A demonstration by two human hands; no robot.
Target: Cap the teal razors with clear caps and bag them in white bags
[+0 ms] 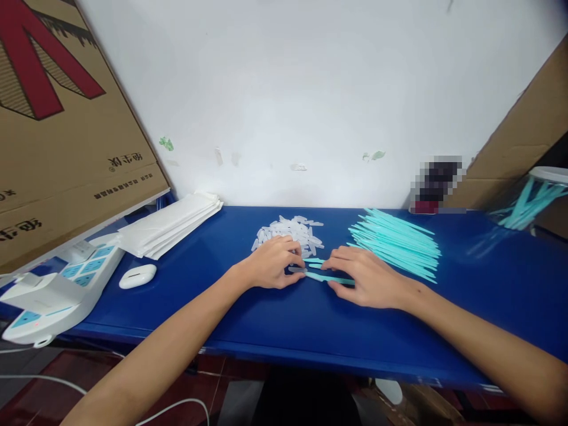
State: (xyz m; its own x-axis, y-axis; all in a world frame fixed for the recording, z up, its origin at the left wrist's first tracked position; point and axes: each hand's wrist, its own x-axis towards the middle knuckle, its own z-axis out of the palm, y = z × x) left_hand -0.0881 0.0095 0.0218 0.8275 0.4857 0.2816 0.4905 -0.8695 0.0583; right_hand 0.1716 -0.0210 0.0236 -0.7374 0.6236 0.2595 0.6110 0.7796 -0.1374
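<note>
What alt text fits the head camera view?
Two bare hands meet on a blue table: the left hand holds a clear cap against a teal stick held by the right hand, between a pile of clear caps and teal sticks.

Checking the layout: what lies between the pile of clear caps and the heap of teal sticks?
In the head view, bare blue table separates the clear caps from the teal sticks; both hands work nearer the camera.

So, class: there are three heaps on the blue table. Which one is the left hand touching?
The pile of small clear caps: the left hand rests against its near edge. The teal sticks lie beyond the right hand; the white bags lie far left.
</note>
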